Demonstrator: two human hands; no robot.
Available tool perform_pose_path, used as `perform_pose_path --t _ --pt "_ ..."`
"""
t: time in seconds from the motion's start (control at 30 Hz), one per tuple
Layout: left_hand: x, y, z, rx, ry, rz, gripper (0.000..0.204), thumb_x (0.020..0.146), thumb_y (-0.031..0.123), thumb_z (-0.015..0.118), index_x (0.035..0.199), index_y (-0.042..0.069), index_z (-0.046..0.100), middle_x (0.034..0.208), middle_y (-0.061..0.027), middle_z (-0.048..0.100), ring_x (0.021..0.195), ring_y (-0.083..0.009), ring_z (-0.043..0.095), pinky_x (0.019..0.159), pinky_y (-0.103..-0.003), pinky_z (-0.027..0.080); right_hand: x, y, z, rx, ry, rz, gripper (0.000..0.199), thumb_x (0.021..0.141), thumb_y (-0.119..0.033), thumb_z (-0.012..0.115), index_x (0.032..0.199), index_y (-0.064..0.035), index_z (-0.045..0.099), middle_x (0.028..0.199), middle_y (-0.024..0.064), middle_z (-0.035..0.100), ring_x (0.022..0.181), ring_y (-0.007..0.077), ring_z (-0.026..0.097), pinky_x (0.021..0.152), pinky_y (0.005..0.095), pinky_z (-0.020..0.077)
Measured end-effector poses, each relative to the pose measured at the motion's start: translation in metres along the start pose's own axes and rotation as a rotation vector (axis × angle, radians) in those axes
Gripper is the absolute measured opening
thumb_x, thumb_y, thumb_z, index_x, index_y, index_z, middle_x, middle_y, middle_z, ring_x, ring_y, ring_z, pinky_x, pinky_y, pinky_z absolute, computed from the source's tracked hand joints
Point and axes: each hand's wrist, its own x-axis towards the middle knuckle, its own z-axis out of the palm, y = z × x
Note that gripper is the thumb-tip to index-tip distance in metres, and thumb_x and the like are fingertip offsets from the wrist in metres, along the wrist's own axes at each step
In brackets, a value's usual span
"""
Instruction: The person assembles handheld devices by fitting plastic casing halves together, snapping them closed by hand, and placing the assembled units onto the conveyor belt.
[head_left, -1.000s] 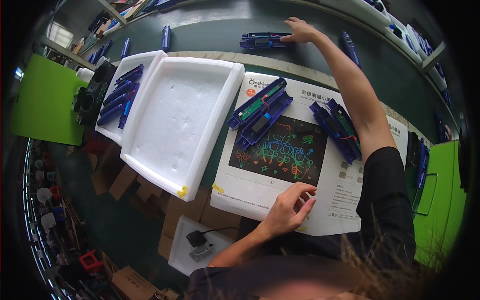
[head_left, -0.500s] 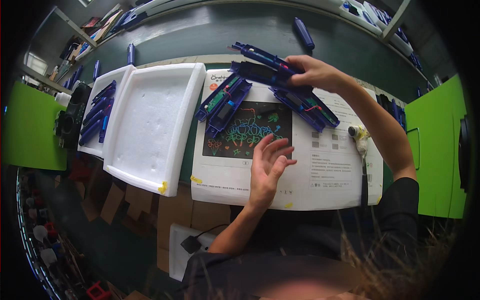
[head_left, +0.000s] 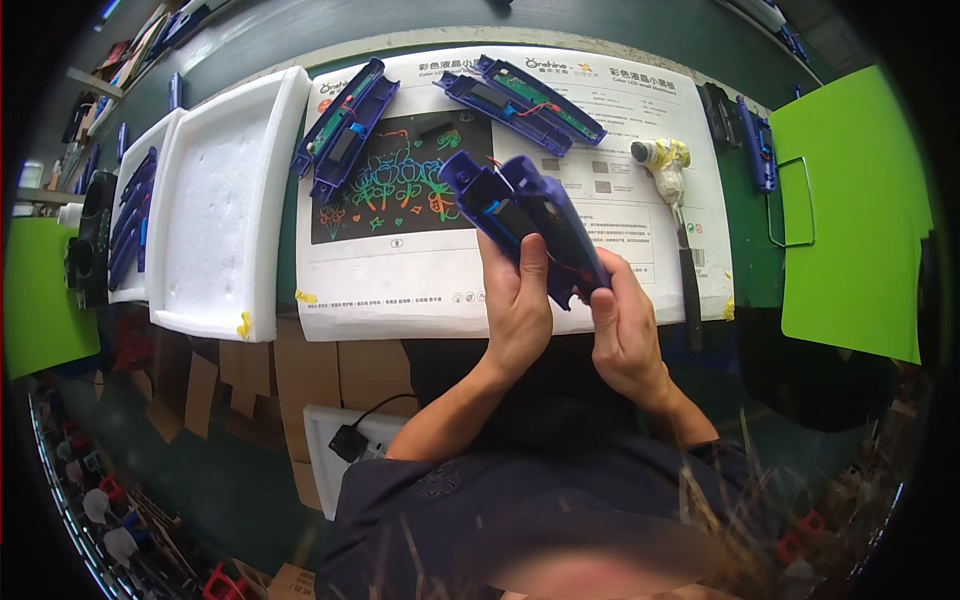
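My left hand (head_left: pixel 518 305) and my right hand (head_left: pixel 632 330) together hold an opened blue plastic casing (head_left: pixel 548 215), tilted above the printed white cardboard sheet (head_left: pixel 420 285). Its two long halves lie side by side, with dark parts and a red wire inside. My left thumb presses on the left half, and my right fingers close round the lower right end. Two more opened casings rest on the sheet's far part: one at the left (head_left: pixel 345 130), one in the middle (head_left: pixel 525 105). Both show green circuit boards and wires.
Right of my hands lies a hammer (head_left: pixel 684 235) with a tape-wrapped head and black handle. At the left stand a white foam tray (head_left: pixel 288 200) and another holding several blue casings (head_left: pixel 133 220). A blue casing (head_left: pixel 760 150) lies beside the green panel (head_left: pixel 855 230) at right.
My right hand has brought the opened casing from the sheet's far side toward me. My left hand, empty before, now grips it too. The view has shifted.
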Motion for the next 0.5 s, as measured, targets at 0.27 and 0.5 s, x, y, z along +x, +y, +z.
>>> perform_pose_path --t 0.27,0.5 --pt "-0.001 0.02 0.0 0.036 -0.166 -0.033 0.06 0.095 0.004 0.056 0.144 0.005 0.021 0.116 -0.008 0.053 0.1 -0.0144 0.059 0.083 -0.03 0.053 -0.009 -0.006 -0.001 0.48 -0.011 0.242 0.033 0.095 -0.012 0.049 0.122 0.0049 0.04 0.101 0.013 0.054 0.086 0.0184 0.053 0.081 0.0289 0.0441" --pt "0.003 0.017 0.001 -0.052 -0.108 -0.118 0.058 0.093 0.0 0.055 0.142 0.006 0.025 0.118 -0.0081 0.053 0.104 -0.0146 0.058 0.089 -0.029 0.051 -0.013 -0.003 0.005 0.233 0.02 0.057 0.04 0.09 -0.013 0.056 0.122 0.0036 0.039 0.103 0.0132 0.044 0.093 0.0205 0.046 0.086 0.0328 0.0387"
